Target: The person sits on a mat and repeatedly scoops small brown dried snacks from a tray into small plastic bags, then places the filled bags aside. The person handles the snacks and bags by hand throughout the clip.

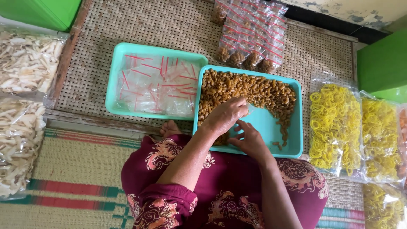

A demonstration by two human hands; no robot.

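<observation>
At far left we see bags of pale chips [21, 106], then a teal tray of empty clear bags [154, 82]. Our left hand [224, 115] is curled over the brown snacks [246, 91] in the second teal tray [296, 127]; what its grip holds we cannot tell. Our right hand [250, 140] pinches a small clear bag [250, 111]. Yellow ring snacks [335, 127] lie farthest right.

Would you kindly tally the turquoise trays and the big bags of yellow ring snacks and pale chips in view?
Turquoise trays: 2, one of small clear bags, one of brown snacks
Yellow ring bags: 3
Pale chip bags: 2
Total: 7
</observation>
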